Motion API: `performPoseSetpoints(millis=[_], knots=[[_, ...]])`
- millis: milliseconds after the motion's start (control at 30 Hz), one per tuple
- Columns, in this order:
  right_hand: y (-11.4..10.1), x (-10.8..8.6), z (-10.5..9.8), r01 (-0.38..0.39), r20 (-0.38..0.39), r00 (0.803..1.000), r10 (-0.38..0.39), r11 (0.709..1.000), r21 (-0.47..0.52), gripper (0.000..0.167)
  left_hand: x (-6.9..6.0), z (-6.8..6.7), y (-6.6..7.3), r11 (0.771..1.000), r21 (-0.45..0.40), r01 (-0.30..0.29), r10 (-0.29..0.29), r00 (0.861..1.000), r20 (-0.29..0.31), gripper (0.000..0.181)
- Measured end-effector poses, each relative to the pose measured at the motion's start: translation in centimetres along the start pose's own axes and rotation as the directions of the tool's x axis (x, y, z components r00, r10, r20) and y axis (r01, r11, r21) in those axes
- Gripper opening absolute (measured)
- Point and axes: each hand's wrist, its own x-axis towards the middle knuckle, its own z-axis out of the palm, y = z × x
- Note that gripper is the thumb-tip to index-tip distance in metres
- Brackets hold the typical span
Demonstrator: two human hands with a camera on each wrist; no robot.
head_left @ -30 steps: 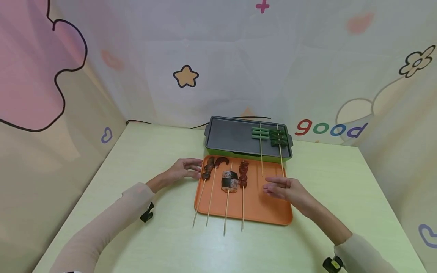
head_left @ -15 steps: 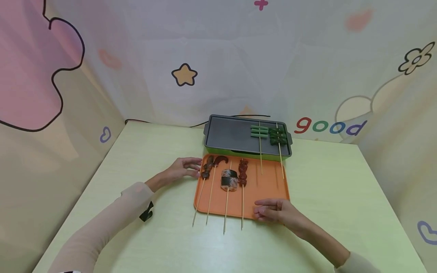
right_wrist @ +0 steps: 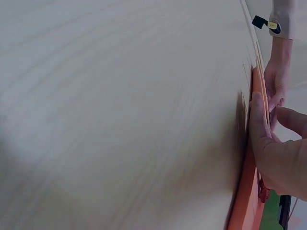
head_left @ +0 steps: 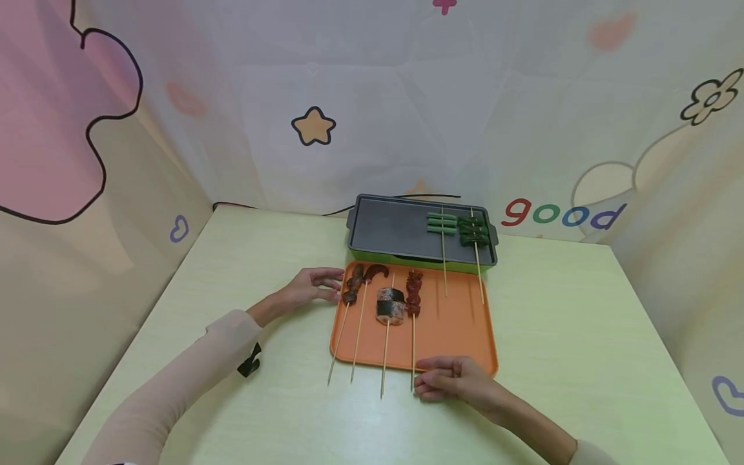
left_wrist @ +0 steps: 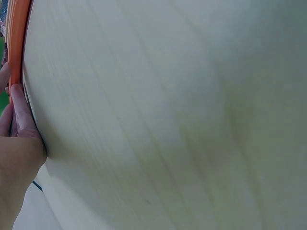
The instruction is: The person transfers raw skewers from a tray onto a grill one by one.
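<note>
An orange tray (head_left: 459, 329) carries several skewers with their sticks over its front edge. From the left lie a dark brown chunk skewer (head_left: 354, 284), a reddish-brown curled piece (head_left: 376, 274), a black-and-white banded roll skewer (head_left: 391, 306) and a red meat skewer (head_left: 414, 294). My left hand (head_left: 299, 289) rests at the tray's left edge, thumb touching the rim in the left wrist view, fingers loosely bent. My right hand (head_left: 459, 382) is at the front edge, its fingertips beside the stick of the red meat skewer; no clear grip shows.
Behind the tray stands a dark grill plate (head_left: 389, 226) on a green base. It bears a green bean-like skewer (head_left: 442, 223) and a dark green leafy skewer (head_left: 473, 231), whose sticks overhang the tray. Printed cloth (head_left: 395, 129) walls the table's back and sides.
My right hand has moved from the tray's right side toward me and left, to the front edge by the red meat skewer's stick. The left hand has stayed put.
</note>
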Motion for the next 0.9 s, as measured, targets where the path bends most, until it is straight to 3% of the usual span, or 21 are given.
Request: performPoseSetpoints(millis=[300,600,900], knots=[[0.7,-0.2,0.6,-0.011,-0.011,1.0,0.011,0.999,0.034,0.066,0.1,0.0,0.0,1.0,0.01,-0.002,0.002,1.0,0.002,0.064],[0.6,-0.3,0.9,-0.023,-0.032,0.999,0.025,0.997,0.072,0.065,0.0,0.0,-0.1,1.0,-0.002,-0.009,0.009,1.0,0.011,0.064],[-0.2,-0.4,0.8,-0.024,-0.076,0.997,0.027,0.999,0.046,0.065,-0.1,0.1,-0.1,1.0,-0.016,-0.007,0.007,1.0,0.009,0.063]])
